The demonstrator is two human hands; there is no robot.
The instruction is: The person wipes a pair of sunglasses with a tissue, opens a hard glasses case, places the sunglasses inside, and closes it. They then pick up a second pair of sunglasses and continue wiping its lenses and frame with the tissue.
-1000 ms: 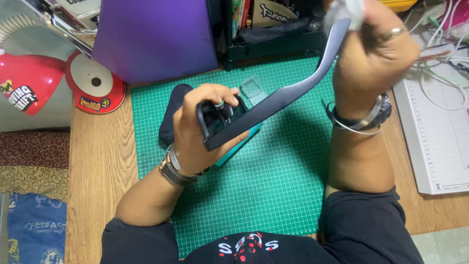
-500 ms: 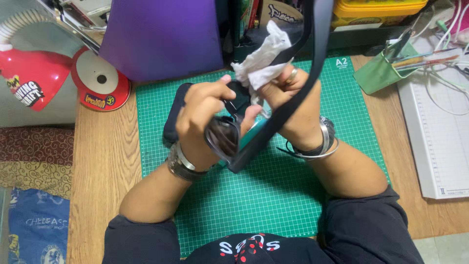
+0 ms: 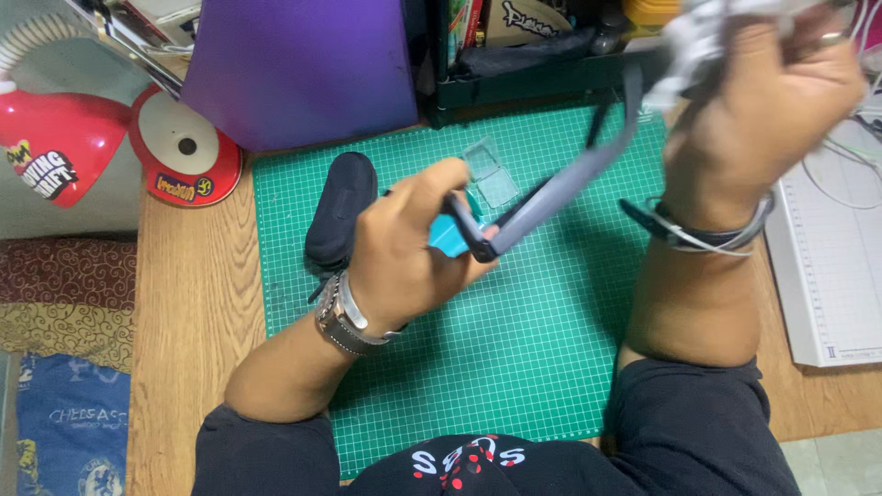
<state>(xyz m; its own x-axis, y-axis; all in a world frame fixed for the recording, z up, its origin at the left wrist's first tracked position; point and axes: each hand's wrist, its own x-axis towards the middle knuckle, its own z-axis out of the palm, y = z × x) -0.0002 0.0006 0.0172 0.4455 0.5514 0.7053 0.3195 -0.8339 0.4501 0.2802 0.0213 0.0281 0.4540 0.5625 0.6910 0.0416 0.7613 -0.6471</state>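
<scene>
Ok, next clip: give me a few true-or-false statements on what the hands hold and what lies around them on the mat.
1. The left hand grips one end of a grey strap. True.
2. The right hand lies flat and empty on the mat. False: it is raised and clutches a white crumpled cloth or tissue, with the strap running up to it.
3. A dark pouch lies on the green cutting mat, beside the left hand. True.
4. The red desk lamp stands at the right of the mat. False: it stands at the left, on the wooden table.
5. Both wrists are bare. False: the left bears a wristwatch, the right bears bangles.
</scene>
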